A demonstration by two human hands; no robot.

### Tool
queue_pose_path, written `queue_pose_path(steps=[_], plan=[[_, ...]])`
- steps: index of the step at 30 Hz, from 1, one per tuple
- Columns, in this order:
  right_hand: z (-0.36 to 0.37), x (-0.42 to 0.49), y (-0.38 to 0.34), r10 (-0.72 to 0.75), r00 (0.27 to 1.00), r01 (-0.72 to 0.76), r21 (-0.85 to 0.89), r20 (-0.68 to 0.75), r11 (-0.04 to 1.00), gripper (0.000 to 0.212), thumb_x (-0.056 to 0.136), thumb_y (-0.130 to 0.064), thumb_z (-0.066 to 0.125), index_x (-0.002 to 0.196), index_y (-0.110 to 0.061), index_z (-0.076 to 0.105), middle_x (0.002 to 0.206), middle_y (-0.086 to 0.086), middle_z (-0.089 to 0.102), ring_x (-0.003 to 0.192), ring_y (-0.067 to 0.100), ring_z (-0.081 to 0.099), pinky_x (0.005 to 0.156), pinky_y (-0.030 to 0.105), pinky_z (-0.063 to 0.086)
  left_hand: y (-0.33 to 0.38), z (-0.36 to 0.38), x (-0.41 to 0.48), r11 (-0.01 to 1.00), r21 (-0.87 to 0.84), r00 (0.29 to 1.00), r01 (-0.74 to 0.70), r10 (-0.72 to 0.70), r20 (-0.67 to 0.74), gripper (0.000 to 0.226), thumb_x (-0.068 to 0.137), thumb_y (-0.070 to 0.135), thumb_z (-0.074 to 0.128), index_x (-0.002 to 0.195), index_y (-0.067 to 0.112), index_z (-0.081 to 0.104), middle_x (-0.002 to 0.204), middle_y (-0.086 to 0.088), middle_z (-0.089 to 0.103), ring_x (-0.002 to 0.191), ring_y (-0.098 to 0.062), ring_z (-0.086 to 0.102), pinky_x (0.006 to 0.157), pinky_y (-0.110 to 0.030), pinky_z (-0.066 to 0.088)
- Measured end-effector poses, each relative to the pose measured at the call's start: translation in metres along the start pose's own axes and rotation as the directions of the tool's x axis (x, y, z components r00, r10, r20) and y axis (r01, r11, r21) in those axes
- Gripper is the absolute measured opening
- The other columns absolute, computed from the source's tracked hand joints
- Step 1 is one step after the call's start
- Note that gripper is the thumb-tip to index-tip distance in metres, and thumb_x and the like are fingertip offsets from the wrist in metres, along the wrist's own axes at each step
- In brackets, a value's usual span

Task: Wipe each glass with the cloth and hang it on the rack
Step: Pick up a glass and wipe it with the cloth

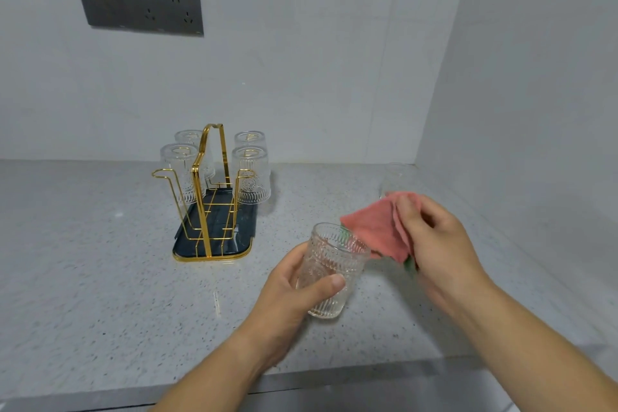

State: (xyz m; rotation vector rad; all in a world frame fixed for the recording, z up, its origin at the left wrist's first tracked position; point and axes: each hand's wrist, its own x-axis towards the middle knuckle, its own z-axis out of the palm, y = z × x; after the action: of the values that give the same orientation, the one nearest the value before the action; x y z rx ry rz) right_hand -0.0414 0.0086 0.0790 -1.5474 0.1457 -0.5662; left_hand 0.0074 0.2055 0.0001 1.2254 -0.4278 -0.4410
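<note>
- Left hand (294, 291): grips a clear ribbed drinking glass (331, 273). The thumb is curled across its near wall and the fingers are wrapped round the far side.
- The held glass is mouth up and slightly tilted, in front of the person and to the right of the rack. I cannot tell whether its base clears the countertop.
- Right hand (434, 237): fingers and thumb are pinched together on a folded pink cloth with a green edge (378, 231).
- The cloth hangs from that pinch, and its lower corner meets the far rim of the held glass.
- Gold wire rack with a tall loop handle (214, 204): stands on a dark blue oblong drip tray (240, 244), left of centre on the countertop.
- Four clear patterned glasses (250, 177) sit upside down on the rack's prongs, two on each side of the handle.
- One more clear glass (396, 177) stands near the right wall, behind the cloth and partly hidden by it.
- Surface: grey speckled stone countertop (100, 278).
- A dark grey socket panel (140, 7) is on the white wall, upper left.
</note>
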Motion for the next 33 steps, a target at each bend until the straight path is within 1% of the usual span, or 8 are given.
queue_pose_path(steps=[6, 14, 19, 23, 25, 28, 31, 33], plan=[[0.018, -0.027, 0.000, -0.201, 0.907, 0.345, -0.382, 0.369, 0.857, 0.020, 0.100, -0.031, 0.059, 0.103, -0.030, 0.079, 0.108, -0.014, 0.075, 0.109, 0.005, 0.069, 0.093, 0.028, 0.055, 0.003, 0.002, -0.004, 0.997, -0.080, 0.999, -0.021, 0.024, 0.038, 0.054, 0.074, 0.025, 0.084, 0.125, 0.013, 0.071, 0.120, -0.018, 0.074, 0.105, -0.028, 0.072, 0.087, -0.036, 0.058], [0.036, -0.058, 0.033, -0.242, 0.925, 0.317, -0.244, 0.293, 0.917, 0.045, 0.109, -0.027, 0.038, 0.154, -0.033, 0.040, 0.156, -0.020, 0.048, 0.148, 0.000, 0.038, 0.123, 0.036, 0.036, 0.008, 0.021, -0.005, 0.975, -0.214, 0.993, 0.055, -0.077, -0.093, 0.053, 0.091, 0.052, 0.065, 0.128, 0.015, 0.071, 0.121, -0.019, 0.074, 0.107, -0.039, 0.071, 0.095, -0.057, 0.056], [0.042, -0.078, 0.055, -0.349, 0.853, 0.474, -0.297, 0.388, 0.829, 0.062, 0.105, -0.030, 0.038, 0.163, -0.034, 0.017, 0.172, -0.013, 0.015, 0.157, 0.016, 0.025, 0.126, 0.037, 0.027, 0.021, 0.024, 0.000, 0.963, -0.265, 0.993, 0.043, -0.071, -0.098, 0.065, 0.087, 0.055, 0.058, 0.129, 0.007, 0.070, 0.124, -0.019, 0.074, 0.116, -0.032, 0.072, 0.089, -0.037, 0.061], [0.044, -0.066, 0.031, -0.410, 0.852, 0.492, -0.232, 0.324, 0.839, 0.036, 0.101, -0.032, 0.048, 0.136, -0.037, 0.054, 0.166, -0.005, 0.033, 0.150, 0.009, 0.036, 0.118, 0.022, 0.033, 0.020, 0.030, -0.004, 0.967, -0.253, 0.997, 0.021, -0.038, -0.065, 0.062, 0.092, 0.054, 0.057, 0.133, 0.008, 0.067, 0.124, -0.019, 0.074, 0.112, -0.027, 0.073, 0.090, -0.038, 0.061], [0.047, -0.050, 0.014, -0.339, 0.898, 0.384, -0.124, 0.281, 0.915, 0.017, 0.105, -0.036, 0.048, 0.118, -0.028, 0.056, 0.141, -0.009, 0.059, 0.115, -0.001, 0.059, 0.111, 0.031, 0.043, 0.017, 0.038, -0.005, 0.975, -0.220, 0.998, 0.006, -0.019, -0.056, 0.057, 0.096, 0.053, 0.058, 0.134, 0.011, 0.066, 0.125, -0.019, 0.074, 0.111, -0.028, 0.073, 0.090, -0.041, 0.061], [0.050, -0.047, 0.009, -0.217, 0.931, 0.250, -0.080, 0.293, 0.965, 0.042, 0.107, -0.036, 0.037, 0.149, -0.035, 0.038, 0.137, -0.018, 0.059, 0.115, -0.011, 0.061, 0.100, 0.020, 0.053, 0.018, 0.041, -0.003, 0.974, -0.224, 0.995, -0.037, 0.014, -0.103, 0.056, 0.095, 0.052, 0.056, 0.135, 0.014, 0.066, 0.129, -0.020, 0.071, 0.118, -0.035, 0.068, 0.098, -0.047, 0.055], [0.056, -0.075, 0.031, -0.233, 0.881, 0.338, -0.204, 0.412, 0.919, 0.056, 0.111, -0.026, 0.028, 0.159, -0.043, 0.003, 0.169, -0.017, 0.016, 0.155, 0.012, 0.021, 0.125, 0.031, 0.031, 0.030, 0.029, 0.002, 0.982, -0.174, 0.989, -0.078, 0.054, -0.141, 0.060, 0.097, 0.058, 0.050, 0.131, 0.012, 0.069, 0.126, -0.021, 0.072, 0.117, -0.038, 0.068, 0.101, -0.052, 0.051], [0.057, -0.083, 0.044, -0.219, 0.880, 0.345, -0.249, 0.423, 0.905, 0.060, 0.110, -0.027, 0.029, 0.156, -0.043, -0.004, 0.165, -0.038, -0.006, 0.155, -0.007, 0.005, 0.124, 0.015, 0.014, 0.035, 0.023, 0.003, 0.989, -0.120, 0.991, -0.082, 0.069, -0.113, 0.065, 0.096, 0.059, 0.051, 0.129, 0.006, 0.069, 0.121, -0.019, 0.074, 0.110, -0.036, 0.070, 0.099, -0.051, 0.054]])
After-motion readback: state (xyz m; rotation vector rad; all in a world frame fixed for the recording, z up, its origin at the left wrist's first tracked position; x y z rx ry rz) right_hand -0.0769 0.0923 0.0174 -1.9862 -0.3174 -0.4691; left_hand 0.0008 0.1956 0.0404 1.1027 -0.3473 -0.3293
